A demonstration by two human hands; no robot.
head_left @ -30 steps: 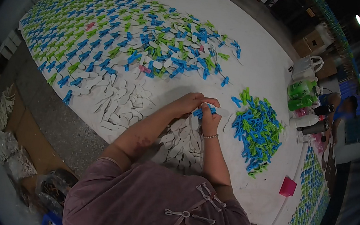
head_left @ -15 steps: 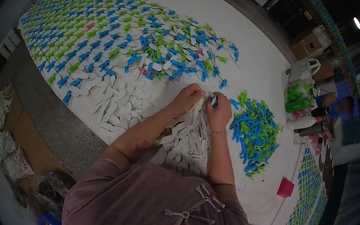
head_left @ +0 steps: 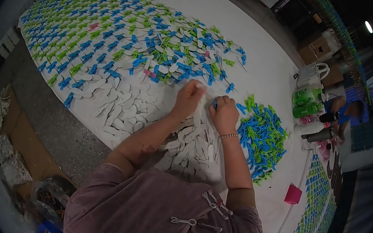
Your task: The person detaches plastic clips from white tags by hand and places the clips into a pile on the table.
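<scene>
In the head view my left hand [head_left: 188,100] is closed in a pinch above the table, with a pale flat piece [head_left: 201,105] at its fingertips, partly hidden. Close beside it, my right hand [head_left: 225,115] has its fingers closed round a blue clip [head_left: 215,104], of which only a bit shows. Under my forearms lies a heap of white spoon-shaped pieces [head_left: 187,147]. Another spread of white pieces [head_left: 127,108] is left of my left forearm. Right of my right hand sits a pile of loose blue and green clips [head_left: 263,140].
Rows of white pieces with blue and green clips [head_left: 90,25] cover the table's far left. A pink box [head_left: 293,194] lies at the right. Green bottles [head_left: 307,102] stand at the right edge, near another person [head_left: 346,113]. More clip rows [head_left: 313,202] are beyond.
Both hands have shifted slightly; my right hand has turned a little and its forearm has swung to the right. The other person has leaned further into view. Both hands stay closed.
</scene>
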